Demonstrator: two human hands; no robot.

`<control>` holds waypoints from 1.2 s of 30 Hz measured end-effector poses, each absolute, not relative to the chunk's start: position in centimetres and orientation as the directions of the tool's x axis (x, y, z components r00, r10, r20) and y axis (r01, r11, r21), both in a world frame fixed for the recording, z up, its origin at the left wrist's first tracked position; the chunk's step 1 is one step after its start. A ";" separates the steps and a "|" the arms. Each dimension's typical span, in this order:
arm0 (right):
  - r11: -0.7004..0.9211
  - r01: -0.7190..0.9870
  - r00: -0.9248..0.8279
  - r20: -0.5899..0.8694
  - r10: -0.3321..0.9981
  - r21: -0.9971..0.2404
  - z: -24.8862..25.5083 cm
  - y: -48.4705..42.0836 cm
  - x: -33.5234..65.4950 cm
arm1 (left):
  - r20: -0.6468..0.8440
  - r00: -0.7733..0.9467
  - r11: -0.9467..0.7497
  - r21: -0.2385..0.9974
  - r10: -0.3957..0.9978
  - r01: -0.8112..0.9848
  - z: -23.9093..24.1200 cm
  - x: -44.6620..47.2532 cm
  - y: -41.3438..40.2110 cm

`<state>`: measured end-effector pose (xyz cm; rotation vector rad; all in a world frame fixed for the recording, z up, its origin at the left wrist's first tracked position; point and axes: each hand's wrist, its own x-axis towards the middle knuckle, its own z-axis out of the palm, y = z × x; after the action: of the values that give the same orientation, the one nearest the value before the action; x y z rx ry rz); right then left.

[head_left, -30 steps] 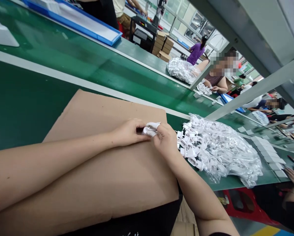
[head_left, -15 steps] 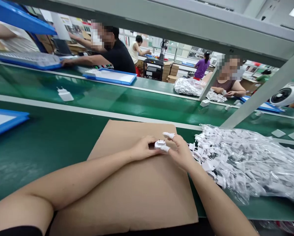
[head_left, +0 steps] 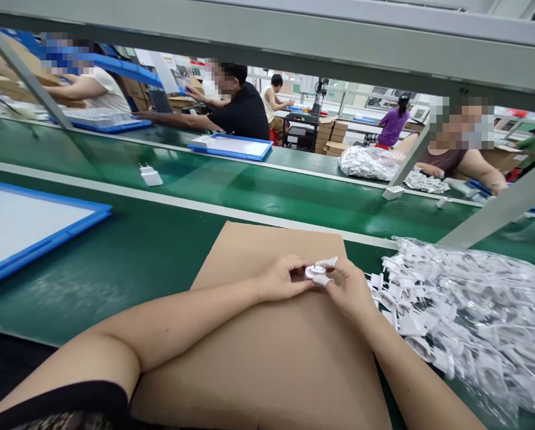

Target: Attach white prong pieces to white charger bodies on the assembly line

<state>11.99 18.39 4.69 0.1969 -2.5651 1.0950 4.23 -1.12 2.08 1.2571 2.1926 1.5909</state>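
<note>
Head view: the left hand [head_left: 283, 279] and the right hand [head_left: 350, 289] meet over the far part of a brown cardboard sheet [head_left: 267, 382], which lies on a green conveyor table [head_left: 128, 286]. Neither hand is spread. The fingers of both curl inward, and together they pinch a small white plug charger [head_left: 313, 272] between them, just above the sheet. Its prongs are hidden from this view. Two fingertips [head_left: 328, 263] of the right hand carry white covers, apparently finger cots, though the view does not quite settle it.

Just right of the sheet, close to the right hand, lies a large heap of white plug chargers in transparent plastic [head_left: 455, 322]. Left of the sheet sits a blue-framed tray [head_left: 48, 246]. Beyond the sheet, a lone white charger [head_left: 150, 175] rests on a farther green belt, with a blue tray [head_left: 229, 146] farther still. Past that belt, a co-worker in a black shirt [head_left: 245, 113] reaches across a bench, and another in a dark top [head_left: 455, 158] sits beyond a shiny bagged heap [head_left: 368, 162].
</note>
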 end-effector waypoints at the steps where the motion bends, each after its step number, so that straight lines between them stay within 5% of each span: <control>1: 0.668 -0.264 -0.931 0.364 0.011 -0.695 4.8 18.3 12.1 | 0.356 -0.623 0.081 0.823 0.696 0.562 2.1 4.2 -1.2; 7: 0.491 -0.220 -0.934 0.327 0.142 -0.843 4.9 17.7 12.4 | 0.340 -0.595 0.002 0.867 0.729 0.498 2.3 4.2 -1.1; 13: 0.018 -0.050 -0.942 0.053 0.333 -0.999 4.8 17.2 12.2 | 0.225 -0.641 0.064 0.916 0.734 0.395 1.8 4.3 -1.0; 19: 0.038 -0.100 -0.876 0.106 0.470 -0.994 5.5 17.3 12.4 | 0.637 -0.479 -0.001 0.601 0.604 0.799 0.9 4.0 -1.8; 22: 0.008 -0.099 -0.869 0.090 0.486 -0.995 5.8 17.6 12.4 | 0.696 -0.339 -0.054 0.477 0.633 0.877 0.6 4.1 -1.9; 29: 0.033 -0.093 -0.866 0.097 0.490 -0.995 5.9 18.0 12.4 | 0.626 -0.431 -0.022 0.583 0.650 0.812 0.0 3.7 -1.6; 36: 0.034 -0.149 -0.840 0.145 0.523 -0.988 6.1 18.3 12.4 | 0.715 -0.399 -0.062 0.524 0.574 0.850 2.0 4.5 -1.6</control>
<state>12.37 18.33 6.14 -0.3772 -1.8416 1.8576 4.55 -1.63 2.04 1.8314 2.3148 1.7235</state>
